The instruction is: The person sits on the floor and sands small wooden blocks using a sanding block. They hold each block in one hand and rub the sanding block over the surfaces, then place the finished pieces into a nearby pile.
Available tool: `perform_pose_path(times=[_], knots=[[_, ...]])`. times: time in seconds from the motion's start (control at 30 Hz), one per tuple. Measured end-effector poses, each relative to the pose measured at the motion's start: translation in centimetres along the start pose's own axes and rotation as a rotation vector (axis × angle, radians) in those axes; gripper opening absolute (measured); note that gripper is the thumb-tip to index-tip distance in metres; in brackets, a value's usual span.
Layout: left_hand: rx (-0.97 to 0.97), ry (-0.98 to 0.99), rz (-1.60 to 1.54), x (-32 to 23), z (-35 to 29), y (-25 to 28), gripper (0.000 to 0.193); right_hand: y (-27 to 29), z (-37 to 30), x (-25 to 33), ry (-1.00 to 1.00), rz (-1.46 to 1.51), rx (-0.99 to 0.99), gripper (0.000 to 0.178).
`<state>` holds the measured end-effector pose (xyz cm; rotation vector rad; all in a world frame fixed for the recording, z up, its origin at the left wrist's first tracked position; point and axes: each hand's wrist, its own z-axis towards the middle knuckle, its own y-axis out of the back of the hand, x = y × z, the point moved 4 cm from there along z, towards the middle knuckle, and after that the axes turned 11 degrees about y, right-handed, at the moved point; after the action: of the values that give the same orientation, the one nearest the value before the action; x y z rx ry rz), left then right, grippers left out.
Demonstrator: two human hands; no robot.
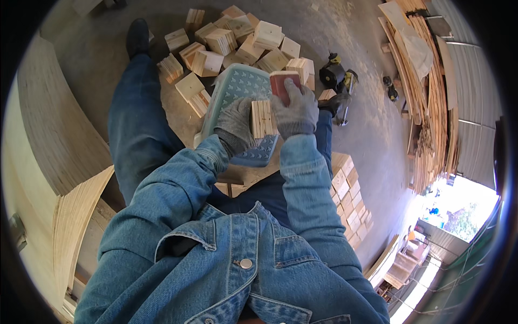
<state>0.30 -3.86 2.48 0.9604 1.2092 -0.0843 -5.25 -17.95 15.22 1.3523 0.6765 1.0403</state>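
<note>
My left hand (236, 123), in a grey work glove, is closed on a layered wood block (263, 119) and keeps it over an upturned blue-green plastic crate (232, 81). Close by on the right, my gloved right hand (298, 110) grips a sanding block (281, 89) with a red face and a pale wooden edge. The sanding block is just above and right of the wood block; whether the two touch, I cannot tell. Fingers hide part of both pieces.
A loose heap of wood blocks (221, 40) lies beyond the crate. Stacked blocks (349, 202) stand by my right leg. Yellow-and-black power tools (337, 75) rest on the floor at right, near long boards (423, 102). Large curved-looking panels (56, 119) are at left.
</note>
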Motion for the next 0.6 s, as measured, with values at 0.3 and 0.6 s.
perform_pose_path(times=[0.3,0.6], knots=[[0.144,-0.019,0.251,-1.6,-0.1,1.2,0.1,0.5,-6.7,1.0,0.093,0.032,-0.028,0.066],[0.11,0.08,0.021,-0.8,-0.3,1.3,0.092,1.4,-12.0,2.4,0.181,0.098,-0.021,0.063]])
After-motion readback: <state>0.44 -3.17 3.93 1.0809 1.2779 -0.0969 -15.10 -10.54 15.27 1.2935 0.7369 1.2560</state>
